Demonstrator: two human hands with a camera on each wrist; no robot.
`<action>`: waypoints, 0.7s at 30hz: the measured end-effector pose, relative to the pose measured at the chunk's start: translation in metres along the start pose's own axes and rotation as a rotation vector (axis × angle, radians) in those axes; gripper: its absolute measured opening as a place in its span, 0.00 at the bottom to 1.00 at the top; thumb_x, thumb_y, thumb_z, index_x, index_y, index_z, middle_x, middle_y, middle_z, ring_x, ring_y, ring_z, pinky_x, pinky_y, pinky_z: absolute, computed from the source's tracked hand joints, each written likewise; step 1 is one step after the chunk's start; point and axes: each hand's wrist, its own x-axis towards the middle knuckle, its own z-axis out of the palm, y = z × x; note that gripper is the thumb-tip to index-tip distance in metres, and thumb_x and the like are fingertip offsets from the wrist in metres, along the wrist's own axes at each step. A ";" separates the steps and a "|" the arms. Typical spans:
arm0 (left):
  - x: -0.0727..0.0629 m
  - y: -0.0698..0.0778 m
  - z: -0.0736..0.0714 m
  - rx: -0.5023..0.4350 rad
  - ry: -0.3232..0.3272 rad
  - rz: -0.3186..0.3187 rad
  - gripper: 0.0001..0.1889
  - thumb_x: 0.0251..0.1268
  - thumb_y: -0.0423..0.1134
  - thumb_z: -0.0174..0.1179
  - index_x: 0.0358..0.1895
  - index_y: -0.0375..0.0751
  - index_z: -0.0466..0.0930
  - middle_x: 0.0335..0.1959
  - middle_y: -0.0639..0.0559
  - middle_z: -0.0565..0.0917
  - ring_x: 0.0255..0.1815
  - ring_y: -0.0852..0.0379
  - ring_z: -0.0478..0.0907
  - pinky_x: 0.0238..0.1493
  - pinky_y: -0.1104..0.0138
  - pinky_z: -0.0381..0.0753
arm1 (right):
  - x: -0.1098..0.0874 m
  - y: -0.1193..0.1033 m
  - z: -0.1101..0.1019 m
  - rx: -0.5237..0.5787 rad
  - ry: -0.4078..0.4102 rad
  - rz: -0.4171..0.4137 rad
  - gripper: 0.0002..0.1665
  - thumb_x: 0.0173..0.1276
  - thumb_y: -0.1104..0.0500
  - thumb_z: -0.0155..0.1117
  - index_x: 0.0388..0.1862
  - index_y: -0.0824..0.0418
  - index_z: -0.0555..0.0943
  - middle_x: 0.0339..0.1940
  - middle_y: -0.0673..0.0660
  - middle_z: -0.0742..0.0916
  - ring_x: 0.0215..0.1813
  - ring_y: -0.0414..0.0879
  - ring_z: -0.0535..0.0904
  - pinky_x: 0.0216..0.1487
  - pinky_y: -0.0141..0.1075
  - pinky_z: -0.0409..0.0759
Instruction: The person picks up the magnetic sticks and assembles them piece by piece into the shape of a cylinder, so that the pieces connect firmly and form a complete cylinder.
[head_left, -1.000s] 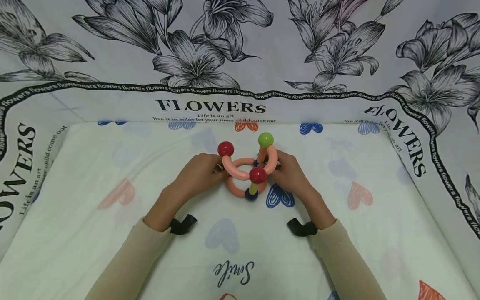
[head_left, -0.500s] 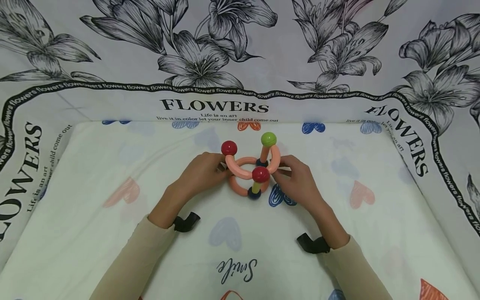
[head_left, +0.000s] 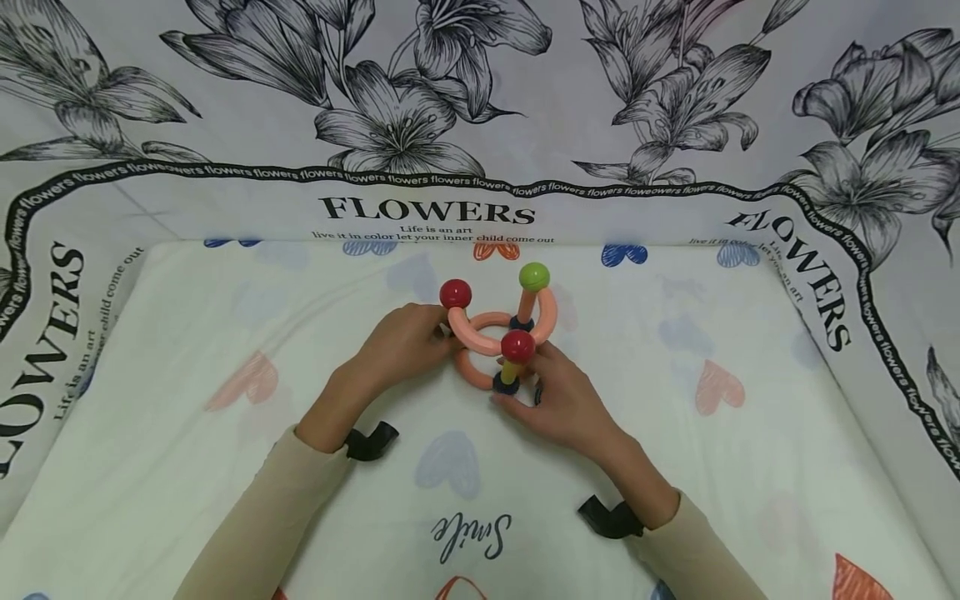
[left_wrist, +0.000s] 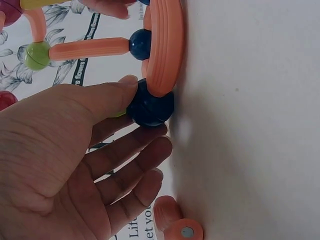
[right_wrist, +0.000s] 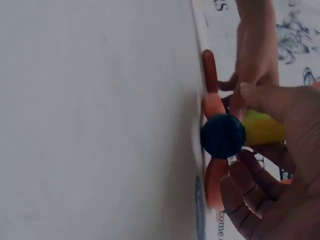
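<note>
A magnetic stick-and-ball frame (head_left: 475, 377) stands on the cloth, with a curved orange ring at its base, dark blue balls at the joints and uprights. On top are two red balls (head_left: 455, 293) and a green ball (head_left: 534, 276). My left hand (head_left: 405, 342) pinches a dark blue ball (left_wrist: 150, 104) at the frame's left side between thumb and fingers. Near the front blue ball (right_wrist: 223, 136) is my right hand (head_left: 566, 400); its thumb and fingers spread either side of the ball and the yellow stick (right_wrist: 264, 129), the thumb tip apart from the ball.
Small orange pieces (left_wrist: 167, 210), one with a metal disc at its end, show beyond my left fingers in the left wrist view. A white heart-print cloth (head_left: 360, 517) covers the surface. Flower-print fabric (head_left: 420, 100) rises behind it and along both sides.
My right hand has left the right rear side of the frame and come round toward the front blue ball. My left hand keeps its place at the left side. The frame stands nearly unmoved.
</note>
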 end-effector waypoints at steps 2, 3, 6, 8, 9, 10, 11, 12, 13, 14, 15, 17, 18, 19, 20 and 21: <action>0.001 0.000 0.000 0.004 0.001 -0.001 0.07 0.70 0.42 0.68 0.41 0.41 0.87 0.36 0.49 0.91 0.40 0.51 0.86 0.47 0.55 0.85 | 0.000 -0.002 0.003 -0.013 0.008 0.003 0.23 0.62 0.49 0.82 0.53 0.54 0.86 0.48 0.52 0.84 0.45 0.45 0.81 0.43 0.35 0.81; 0.001 0.000 0.000 0.003 0.000 -0.002 0.08 0.70 0.42 0.68 0.42 0.41 0.87 0.37 0.49 0.91 0.41 0.50 0.87 0.48 0.55 0.86 | 0.000 -0.002 0.004 -0.017 0.012 0.010 0.22 0.62 0.49 0.82 0.52 0.54 0.86 0.47 0.52 0.84 0.44 0.45 0.81 0.41 0.35 0.81; 0.001 0.001 0.001 0.002 -0.004 -0.004 0.09 0.70 0.42 0.68 0.44 0.41 0.87 0.39 0.49 0.91 0.42 0.50 0.87 0.49 0.55 0.86 | 0.000 -0.003 0.005 -0.031 0.026 0.022 0.18 0.63 0.50 0.82 0.48 0.53 0.87 0.44 0.52 0.84 0.41 0.44 0.80 0.39 0.33 0.79; 0.001 0.000 0.001 0.002 -0.008 -0.005 0.09 0.70 0.42 0.68 0.45 0.41 0.88 0.39 0.49 0.91 0.41 0.50 0.87 0.48 0.55 0.86 | 0.001 -0.003 0.005 -0.039 0.034 0.026 0.15 0.64 0.51 0.81 0.45 0.54 0.86 0.41 0.52 0.84 0.40 0.44 0.80 0.37 0.33 0.78; 0.000 0.000 0.000 0.001 -0.009 -0.004 0.09 0.70 0.42 0.69 0.45 0.41 0.88 0.39 0.49 0.92 0.41 0.50 0.87 0.48 0.55 0.86 | 0.001 -0.003 0.005 -0.042 0.037 0.028 0.14 0.64 0.52 0.81 0.44 0.54 0.86 0.40 0.52 0.84 0.40 0.44 0.79 0.37 0.32 0.78; 0.001 0.000 0.000 0.000 -0.010 -0.003 0.10 0.70 0.42 0.68 0.45 0.40 0.88 0.39 0.48 0.92 0.42 0.50 0.87 0.48 0.55 0.86 | 0.002 -0.003 0.004 -0.043 0.040 0.028 0.15 0.64 0.53 0.81 0.47 0.54 0.87 0.40 0.52 0.84 0.40 0.44 0.79 0.36 0.33 0.78; 0.001 -0.001 0.000 -0.001 -0.012 -0.001 0.10 0.70 0.43 0.69 0.46 0.40 0.88 0.40 0.48 0.92 0.42 0.50 0.88 0.49 0.54 0.87 | 0.002 -0.003 0.004 -0.048 0.042 0.027 0.15 0.64 0.53 0.81 0.46 0.54 0.87 0.39 0.52 0.84 0.39 0.44 0.79 0.36 0.33 0.78; 0.001 -0.001 -0.001 -0.004 -0.015 0.000 0.11 0.70 0.43 0.69 0.47 0.40 0.89 0.40 0.48 0.92 0.43 0.50 0.88 0.50 0.54 0.87 | 0.003 -0.003 0.003 -0.051 0.044 0.027 0.15 0.64 0.54 0.81 0.46 0.55 0.87 0.39 0.52 0.84 0.39 0.44 0.79 0.36 0.33 0.78; 0.001 -0.001 -0.002 -0.004 -0.020 0.001 0.12 0.70 0.44 0.69 0.47 0.39 0.89 0.41 0.48 0.92 0.44 0.49 0.88 0.50 0.54 0.87 | 0.003 -0.002 0.002 -0.055 0.045 0.026 0.15 0.64 0.54 0.81 0.46 0.55 0.87 0.39 0.52 0.85 0.39 0.44 0.79 0.36 0.33 0.78; 0.001 -0.001 -0.002 -0.004 -0.023 0.001 0.13 0.70 0.44 0.69 0.48 0.39 0.89 0.42 0.47 0.93 0.45 0.49 0.88 0.50 0.53 0.87 | 0.004 -0.001 0.002 -0.059 0.045 0.025 0.15 0.64 0.55 0.81 0.46 0.55 0.87 0.39 0.51 0.85 0.40 0.44 0.79 0.36 0.33 0.79; 0.001 -0.001 -0.003 -0.005 -0.029 -0.001 0.13 0.70 0.44 0.70 0.49 0.39 0.90 0.42 0.47 0.93 0.46 0.49 0.89 0.51 0.53 0.87 | 0.004 -0.001 0.001 -0.062 0.044 0.024 0.15 0.64 0.55 0.81 0.46 0.55 0.87 0.39 0.51 0.85 0.40 0.44 0.79 0.37 0.33 0.79; 0.001 0.000 -0.004 -0.005 -0.041 -0.008 0.14 0.69 0.45 0.71 0.49 0.40 0.90 0.43 0.48 0.93 0.46 0.49 0.88 0.52 0.53 0.87 | 0.004 0.000 0.001 -0.062 0.040 0.018 0.13 0.64 0.55 0.81 0.43 0.55 0.86 0.39 0.51 0.85 0.40 0.44 0.79 0.37 0.33 0.80; 0.001 0.000 -0.004 -0.004 -0.041 -0.007 0.14 0.68 0.45 0.71 0.49 0.40 0.89 0.43 0.48 0.93 0.46 0.49 0.88 0.52 0.53 0.87 | 0.004 0.001 0.000 -0.057 0.037 0.016 0.13 0.64 0.55 0.81 0.44 0.54 0.86 0.39 0.50 0.86 0.41 0.43 0.80 0.38 0.33 0.81; 0.000 0.000 -0.004 0.002 -0.039 -0.003 0.14 0.68 0.44 0.72 0.50 0.41 0.89 0.43 0.48 0.92 0.46 0.49 0.88 0.52 0.53 0.87 | 0.004 0.002 0.000 -0.051 0.035 0.014 0.13 0.65 0.55 0.81 0.44 0.54 0.86 0.39 0.50 0.86 0.41 0.44 0.80 0.38 0.34 0.81; 0.000 0.000 -0.004 0.004 -0.035 0.003 0.14 0.67 0.44 0.73 0.50 0.41 0.88 0.44 0.49 0.91 0.46 0.49 0.87 0.52 0.53 0.86 | 0.004 0.002 0.000 -0.047 0.034 0.015 0.13 0.65 0.55 0.81 0.44 0.53 0.86 0.39 0.49 0.86 0.41 0.44 0.80 0.39 0.34 0.82; 0.000 0.000 -0.004 0.003 -0.031 0.007 0.15 0.66 0.44 0.73 0.51 0.42 0.88 0.44 0.49 0.91 0.47 0.49 0.87 0.52 0.54 0.86 | 0.004 0.003 -0.001 -0.043 0.034 0.017 0.13 0.65 0.55 0.80 0.45 0.53 0.86 0.39 0.49 0.86 0.41 0.43 0.80 0.39 0.35 0.82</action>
